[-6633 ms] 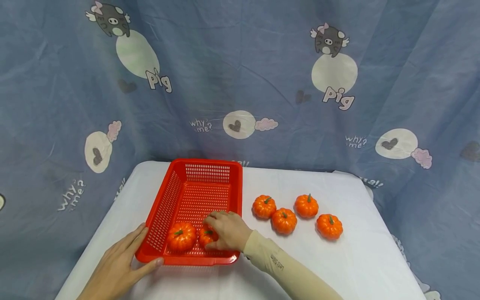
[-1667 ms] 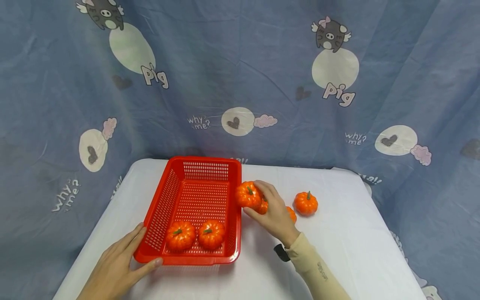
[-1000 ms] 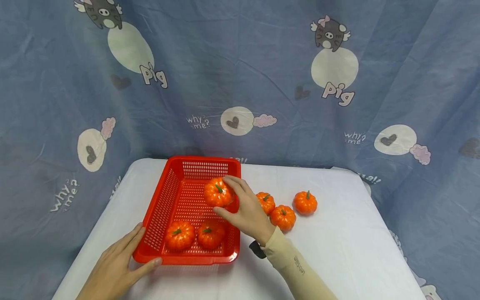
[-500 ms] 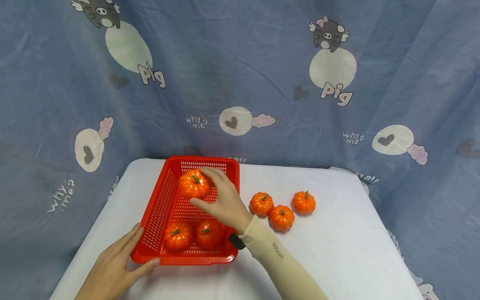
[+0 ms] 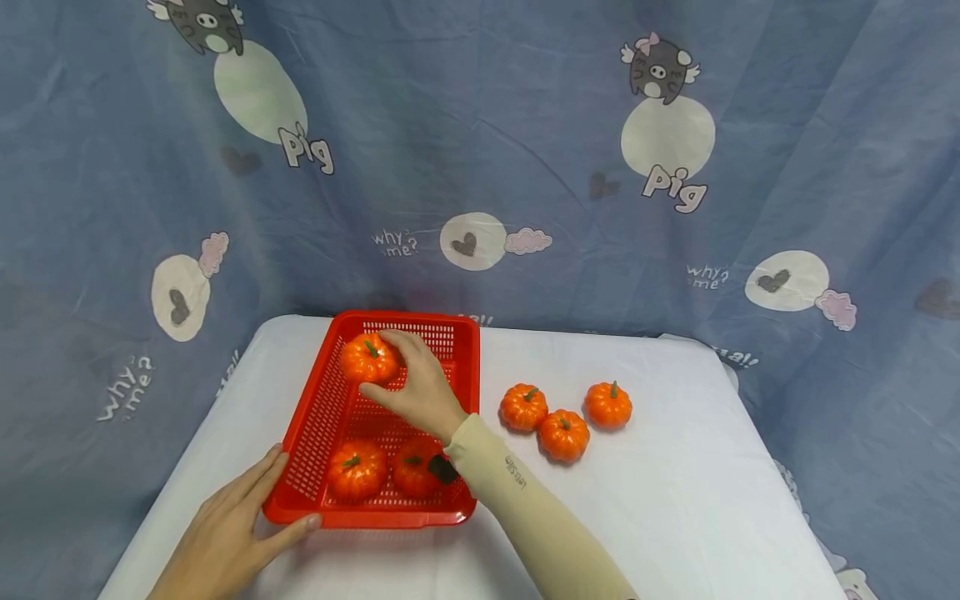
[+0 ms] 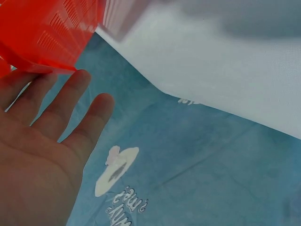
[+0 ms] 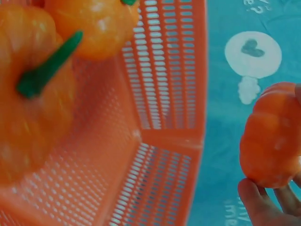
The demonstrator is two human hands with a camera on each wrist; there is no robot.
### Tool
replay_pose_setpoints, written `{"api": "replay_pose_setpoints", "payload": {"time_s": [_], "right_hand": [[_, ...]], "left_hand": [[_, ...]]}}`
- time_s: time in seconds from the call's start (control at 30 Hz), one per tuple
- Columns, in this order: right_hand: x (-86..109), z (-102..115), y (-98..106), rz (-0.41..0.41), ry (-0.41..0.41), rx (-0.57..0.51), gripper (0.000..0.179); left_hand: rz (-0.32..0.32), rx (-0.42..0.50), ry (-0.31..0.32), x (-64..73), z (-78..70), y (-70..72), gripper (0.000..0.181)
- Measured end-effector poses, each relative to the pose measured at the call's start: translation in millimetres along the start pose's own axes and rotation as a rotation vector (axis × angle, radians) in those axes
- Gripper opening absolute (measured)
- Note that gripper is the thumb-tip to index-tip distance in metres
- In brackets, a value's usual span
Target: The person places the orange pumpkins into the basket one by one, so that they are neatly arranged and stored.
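Observation:
Over the far left part of the red plastic basket (image 5: 397, 521), my right hand (image 5: 423, 392) grips a small orange pumpkin (image 5: 366, 360) between thumb and fingers. The right wrist view shows this pumpkin (image 7: 268, 136) at the right edge, fingertips against its side. Two more pumpkins lie at the near end inside the basket, one on the left (image 5: 356, 473) and one on the right (image 5: 411, 473), the latter partly hidden by a dark wrist piece. My left hand (image 5: 228, 533) rests at the near left corner, its fingers extended along the basket's rim (image 6: 61, 68).
Right of the basket on the white table (image 5: 675, 500) sit three pumpkins: a left one (image 5: 522, 408), a near one (image 5: 564, 437) and a right one (image 5: 608, 407). A blue printed curtain (image 5: 525, 150) hangs behind the table.
My right hand has lifted a pumpkin from the table's right side and carried it left over the basket. Earlier it was at the near right pumpkin inside. The left hand has stayed put.

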State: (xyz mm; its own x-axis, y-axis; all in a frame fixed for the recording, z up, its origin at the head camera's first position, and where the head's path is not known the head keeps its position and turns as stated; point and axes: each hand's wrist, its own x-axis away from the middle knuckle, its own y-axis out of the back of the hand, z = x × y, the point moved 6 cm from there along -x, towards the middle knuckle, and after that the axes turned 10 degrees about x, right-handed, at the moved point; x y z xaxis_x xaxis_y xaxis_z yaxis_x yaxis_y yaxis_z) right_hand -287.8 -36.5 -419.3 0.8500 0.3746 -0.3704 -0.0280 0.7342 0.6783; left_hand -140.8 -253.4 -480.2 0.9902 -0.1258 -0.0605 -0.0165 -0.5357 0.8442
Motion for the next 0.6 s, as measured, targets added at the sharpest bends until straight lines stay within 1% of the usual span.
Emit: {"api": "replay_pose_setpoints", "payload": {"time_s": [0.1, 0.2, 0.33, 0.47, 0.6], "right_hand": [[-1.3, -5.3, -11.8, 0.048, -0.037, 0.012, 0.074], [-1.6, -10.6, -21.3, 0.106, -0.083, 0.041, 0.075], [-1.6, -18.1, -35.0, 0.23, -0.131, 0.107, 0.075], [-1.3, -25.4, -48.1, 0.361, -0.141, 0.221, 0.074], [-2.2, -31.2, -58.6, 0.433, -0.146, 0.277, 0.073]], "left_hand": [[0.017, -0.011, 0.017, -0.6, 1.4, -0.7, 0.106], [0.015, -0.013, 0.015, -1.4, 1.7, -1.1, 0.107], [0.011, -0.01, 0.006, -2.1, 1.8, -1.1, 0.106], [0.011, -0.004, 0.004, -1.2, 1.5, -0.8, 0.105], [0.015, -0.008, 0.011, -0.4, 2.4, -0.5, 0.105]]}}
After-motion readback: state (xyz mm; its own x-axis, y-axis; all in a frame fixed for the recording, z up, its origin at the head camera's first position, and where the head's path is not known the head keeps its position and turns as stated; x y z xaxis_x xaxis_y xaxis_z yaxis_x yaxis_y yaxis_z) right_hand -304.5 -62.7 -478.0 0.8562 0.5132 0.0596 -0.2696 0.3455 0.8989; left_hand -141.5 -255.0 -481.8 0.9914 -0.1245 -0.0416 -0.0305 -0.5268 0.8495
